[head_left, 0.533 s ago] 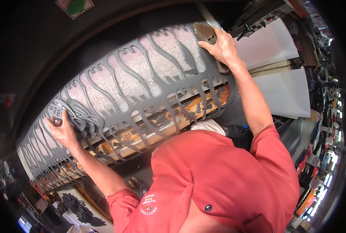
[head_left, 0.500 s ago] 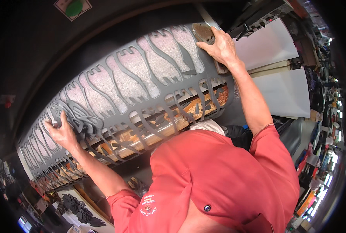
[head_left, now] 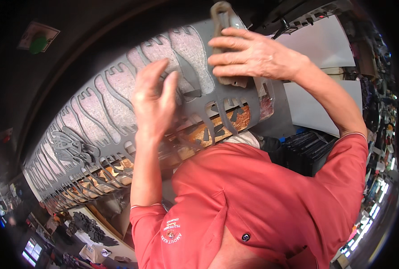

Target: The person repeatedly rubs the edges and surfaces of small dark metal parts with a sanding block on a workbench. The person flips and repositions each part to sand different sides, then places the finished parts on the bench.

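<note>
A grey sheet [head_left: 163, 144] full of shaped cut-outs lies over a pale, pinkish, worn cutting board [head_left: 119, 84]. Toward its far right end, my right hand [head_left: 255, 56] has its fingers across a long, narrow, brownish cutting die [head_left: 223, 22] and grips it; the thumb is hidden. My left hand [head_left: 152, 101] hovers over the middle of the sheet, holding nothing, with thumb and fingers apart and slightly blurred. Cut grey pieces [head_left: 71, 145] sit in a loose pile on the left part of the sheet. A loose dark piece [head_left: 192, 93] lies beside the cut-outs between my hands.
A dark machine body with a green button [head_left: 38, 42] arches along the far side. Below the board's near edge runs a ledge [head_left: 224, 125] strewn with scraps. White sheets [head_left: 323, 105] are at the right. More dark cut pieces [head_left: 92, 228] lie at the lower left.
My left hand has left the pile of cut pieces and moved right, now empty. My right hand still has the die, which has shifted left and turned more upright in view.
</note>
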Demonstrator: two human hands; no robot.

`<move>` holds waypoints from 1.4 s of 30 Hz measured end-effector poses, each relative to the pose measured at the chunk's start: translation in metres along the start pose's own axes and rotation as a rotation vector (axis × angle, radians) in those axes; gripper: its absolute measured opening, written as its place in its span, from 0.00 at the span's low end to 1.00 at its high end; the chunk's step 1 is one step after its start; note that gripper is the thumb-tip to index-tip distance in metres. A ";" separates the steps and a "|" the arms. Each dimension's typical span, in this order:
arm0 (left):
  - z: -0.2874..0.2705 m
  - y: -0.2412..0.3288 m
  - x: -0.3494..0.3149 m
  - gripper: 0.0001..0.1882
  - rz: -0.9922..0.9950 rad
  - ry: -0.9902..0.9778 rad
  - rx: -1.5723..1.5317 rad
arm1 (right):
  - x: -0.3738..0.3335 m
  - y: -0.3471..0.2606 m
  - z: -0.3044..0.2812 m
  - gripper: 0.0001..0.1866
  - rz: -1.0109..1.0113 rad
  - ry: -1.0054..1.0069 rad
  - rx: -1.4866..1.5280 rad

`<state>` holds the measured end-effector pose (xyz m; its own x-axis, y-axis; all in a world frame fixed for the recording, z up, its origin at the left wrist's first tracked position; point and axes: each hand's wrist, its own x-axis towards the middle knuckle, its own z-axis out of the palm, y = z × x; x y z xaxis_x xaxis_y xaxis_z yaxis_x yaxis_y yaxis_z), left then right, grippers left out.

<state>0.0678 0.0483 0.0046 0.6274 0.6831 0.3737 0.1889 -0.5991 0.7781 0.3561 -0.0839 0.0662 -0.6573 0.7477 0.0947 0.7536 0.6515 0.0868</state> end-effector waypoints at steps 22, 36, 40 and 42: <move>0.053 0.053 0.000 0.21 -0.166 -0.267 0.130 | -0.030 -0.145 0.045 0.18 1.718 0.472 1.094; 0.056 0.015 0.043 0.16 -0.177 -0.218 0.050 | 0.000 -0.086 0.067 0.15 1.614 0.543 0.654; 0.039 0.014 0.019 0.17 0.014 -0.181 -0.054 | -0.004 -0.091 0.073 0.16 1.621 0.586 0.661; 0.018 0.016 -0.006 0.13 0.027 -0.188 -0.167 | -0.001 -0.101 0.078 0.13 1.561 0.701 0.549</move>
<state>0.0804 0.0274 0.0059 0.7631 0.5688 0.3068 0.0528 -0.5281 0.8475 0.2808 -0.1404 -0.0204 0.8202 0.5572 0.1300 0.4338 -0.4574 -0.7763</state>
